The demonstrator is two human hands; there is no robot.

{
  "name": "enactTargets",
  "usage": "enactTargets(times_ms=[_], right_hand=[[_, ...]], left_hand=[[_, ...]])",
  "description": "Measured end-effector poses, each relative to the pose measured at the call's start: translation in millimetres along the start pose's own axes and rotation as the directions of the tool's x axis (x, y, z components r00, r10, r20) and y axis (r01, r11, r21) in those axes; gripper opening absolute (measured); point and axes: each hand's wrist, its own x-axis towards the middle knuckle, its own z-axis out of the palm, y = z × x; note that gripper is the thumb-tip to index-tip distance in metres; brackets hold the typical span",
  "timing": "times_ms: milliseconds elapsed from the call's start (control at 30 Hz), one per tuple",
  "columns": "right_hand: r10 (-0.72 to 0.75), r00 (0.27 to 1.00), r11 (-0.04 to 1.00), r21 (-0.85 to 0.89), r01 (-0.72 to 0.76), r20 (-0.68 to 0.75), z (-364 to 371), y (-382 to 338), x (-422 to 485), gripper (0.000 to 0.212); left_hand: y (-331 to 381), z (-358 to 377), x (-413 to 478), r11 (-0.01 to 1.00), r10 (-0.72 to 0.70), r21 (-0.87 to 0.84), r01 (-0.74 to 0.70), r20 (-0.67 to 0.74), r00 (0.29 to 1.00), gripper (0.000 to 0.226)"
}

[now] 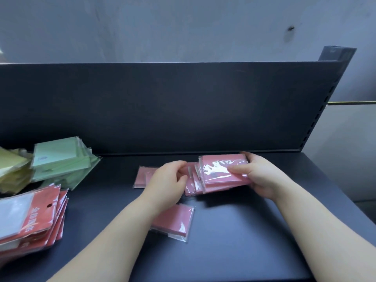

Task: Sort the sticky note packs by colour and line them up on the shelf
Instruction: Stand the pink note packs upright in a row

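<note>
Several pink sticky note packs in clear wrappers lie on the dark shelf (244, 231). My right hand (262, 178) grips a stack of pink packs (221, 176), thumb on top, lifted slightly near the back panel. My left hand (166, 184) pinches the left edge of the pink packs next to that stack. More pink packs (141, 177) lie flat left of my left hand, partly hidden by it. One pink pack (175, 220) lies alone nearer to me, under my left forearm.
A pile of green packs (61, 159) sits at the back left, yellow packs (12, 171) beside it at the frame edge. Red-carded packs with white notes (30, 216) are stacked at the front left. The dark back panel (183, 108) rises behind the shelf.
</note>
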Motion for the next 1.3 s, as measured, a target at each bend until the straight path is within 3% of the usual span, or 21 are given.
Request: enactTargets(times_ms=[100, 233, 300, 367, 500, 600, 667, 767, 833, 900, 1000, 1133, 1233, 1300], right_hand=[[-0.025, 0.996, 0.974, 0.223, 0.044, -0.090, -5, -6, -1, 0.019], [0.051, 0.981, 0.801, 0.595, 0.071, -0.186, -16, -13, 4, 0.008], [0.071, 0.984, 0.796, 0.604, 0.044, -0.166, -14, -13, 3, 0.008], [0.091, 0.991, 0.859, 0.512, -0.026, -0.102, -9, -8, 1, 0.011], [0.112, 0.992, 0.932, 0.352, -0.085, -0.056, -1, -2, -2, 0.018], [0.079, 0.993, 0.916, 0.400, -0.039, -0.084, -1, -3, -2, 0.016], [0.065, 0.993, 0.878, 0.479, -0.011, -0.096, -2, -4, -1, 0.014], [0.048, 0.995, 0.850, 0.527, 0.004, -0.086, -2, -2, -1, 0.012], [0.003, 0.998, 0.900, 0.435, 0.025, -0.064, 5, 1, -2, 0.013], [-0.055, 0.998, 0.972, 0.227, 0.060, -0.025, 16, 6, -4, 0.016], [-0.091, 0.996, 0.995, -0.044, 0.091, 0.007, 26, 8, -7, 0.017], [-0.110, 0.994, 0.941, -0.320, 0.108, 0.014, 28, 8, -8, 0.023], [-0.078, 0.994, 0.873, -0.476, 0.107, 0.080, 35, 8, -11, 0.028], [-0.060, 0.992, 0.869, -0.484, 0.106, 0.110, 39, 5, -12, 0.026]], left_hand=[[-2, 4, -1, 0.989, 0.070, 0.125, -0.077, 0.056, 0.996, 0.050], [-1, 11, 0, 0.961, 0.094, 0.249, -0.123, 0.122, 0.988, 0.076], [2, 13, 3, 0.953, 0.097, 0.273, -0.134, 0.144, 0.985, 0.090], [3, 15, 8, 0.942, 0.097, 0.307, -0.138, 0.147, 0.984, 0.098], [1, 15, 10, 0.965, 0.084, 0.238, -0.107, 0.105, 0.991, 0.099], [-1, 5, 7, 0.986, 0.099, 0.134, -0.104, 0.047, 0.994, 0.096], [-4, -10, 8, 0.992, 0.103, 0.078, -0.097, -0.069, 0.992, 0.095], [-15, -42, 10, 0.988, -0.054, 0.131, 0.079, -0.187, 0.981, 0.095], [-26, -56, 10, 0.918, -0.259, 0.280, 0.282, -0.115, 0.959, 0.096], [-33, -58, 9, 0.858, -0.345, 0.399, 0.324, -0.021, 0.938, 0.094], [-27, -44, 7, 0.903, -0.254, 0.375, 0.209, 0.073, 0.965, 0.096], [-12, -21, 2, 0.894, -0.131, 0.448, 0.027, 0.203, 0.970, 0.105], [-14, -15, 4, 0.894, -0.109, 0.447, 0.003, 0.213, 0.971, 0.098], [-16, -14, 5, 0.897, -0.105, 0.441, 0.002, 0.209, 0.972, 0.094]])
